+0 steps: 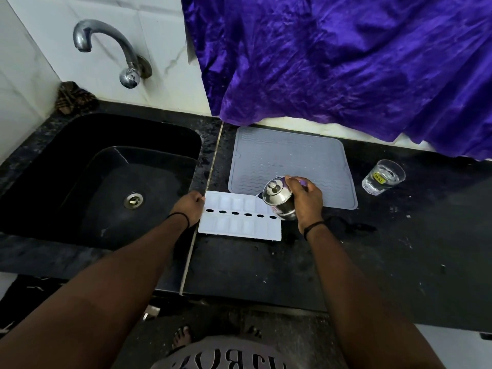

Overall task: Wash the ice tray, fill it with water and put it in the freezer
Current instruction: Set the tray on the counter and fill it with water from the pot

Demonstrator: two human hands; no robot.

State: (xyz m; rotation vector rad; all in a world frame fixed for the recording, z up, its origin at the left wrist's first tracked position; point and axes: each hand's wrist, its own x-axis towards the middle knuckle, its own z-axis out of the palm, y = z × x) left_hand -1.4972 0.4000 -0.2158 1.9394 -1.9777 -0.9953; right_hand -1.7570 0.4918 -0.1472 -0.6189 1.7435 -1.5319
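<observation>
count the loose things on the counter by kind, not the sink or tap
ice tray: 1
steel pot, gripped by the right hand: 1
grey mat: 1
glass of water: 1
total: 4

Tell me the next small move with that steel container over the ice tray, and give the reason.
Probably tip the steel container a little further so it pours into the tray cells. The right hand holds it tilted over the right end of the white ice tray, which lies flat on the black counter, and the left hand steadies the tray's left end. No stream is visible.
</observation>
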